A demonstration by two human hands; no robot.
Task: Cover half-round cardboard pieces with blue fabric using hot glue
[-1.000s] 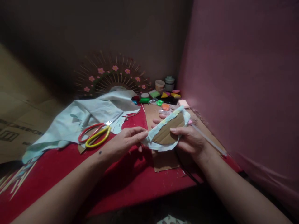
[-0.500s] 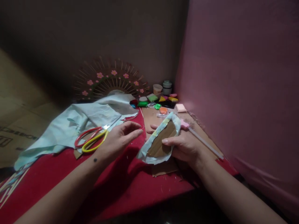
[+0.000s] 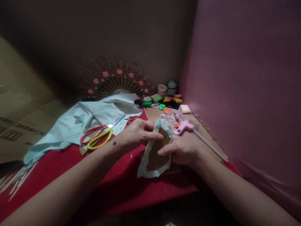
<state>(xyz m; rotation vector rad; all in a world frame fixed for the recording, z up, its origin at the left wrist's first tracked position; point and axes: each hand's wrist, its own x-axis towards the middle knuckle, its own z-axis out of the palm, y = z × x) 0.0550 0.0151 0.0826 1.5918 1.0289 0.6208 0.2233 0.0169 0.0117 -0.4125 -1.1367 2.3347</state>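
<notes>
A cardboard piece [image 3: 156,158] edged with pale blue-green cloth is held up over the red table cover. My left hand [image 3: 145,131] pinches its upper part, thumb on the cardboard face and fingers behind the cloth edge. On the piece's right side my right hand [image 3: 180,149] grips it, thumb on the front and the other fingers hidden behind. Just beyond my right hand lies a pink glue gun [image 3: 184,126] with a long clear stick in it. Scissors [image 3: 100,139] with red and yellow handles rest left of my left hand, on pale cloth [image 3: 94,114].
A stick fan [image 3: 118,77] with pink flowers leans at the back wall. Colourful clay packs [image 3: 156,98], a cup [image 3: 162,89] and a lidded jar [image 3: 171,88] stand at the back. Thin sticks [image 3: 22,182] lie left; a cardboard sheet [image 3: 151,114] lies behind the hands.
My left hand has moved right and taken hold of the piece's upper part. The piece has turned more upright and sits lower. More of the glue gun shows.
</notes>
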